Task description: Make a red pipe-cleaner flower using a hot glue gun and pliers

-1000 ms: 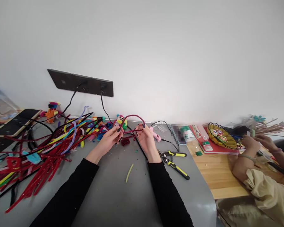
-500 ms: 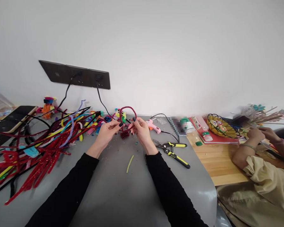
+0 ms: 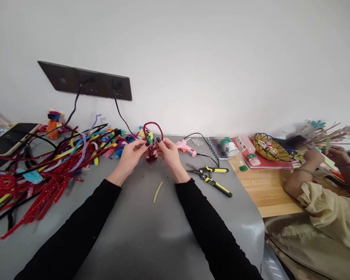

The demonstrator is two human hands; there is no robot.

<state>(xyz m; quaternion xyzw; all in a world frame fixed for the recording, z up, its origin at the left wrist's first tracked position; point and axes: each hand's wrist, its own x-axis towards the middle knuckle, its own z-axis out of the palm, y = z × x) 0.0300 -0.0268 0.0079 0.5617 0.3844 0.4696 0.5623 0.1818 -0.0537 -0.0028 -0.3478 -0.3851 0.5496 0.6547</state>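
Between my fingertips is a dark red pipe cleaner (image 3: 153, 123), bent into an upright loop with a bunched dark red lump below it. My left hand (image 3: 132, 156) pinches it from the left side. From the right, my right hand (image 3: 170, 156) is closed on it with thumb and fingers. The lower part of the piece is partly hidden by my fingers. On the grey table (image 3: 128, 233) in front of my hands lies a short yellow-green strip (image 3: 158, 192). Behind the loop stands a small colourful figure, partly covered.
A heap of coloured pipe cleaners (image 3: 58, 175) spreads on the left. Yellow-black pliers (image 3: 211, 177) and a pink glue gun (image 3: 186, 147) lie at right. Farther right are a bottle (image 3: 238, 161), a yellow basket (image 3: 270, 149) and another person's hands (image 3: 315, 157).
My hands have drawn slightly closer together around the red loop. The whole scene sits a little higher and farther left. The other person's hands have parted, showing a pale green strip.
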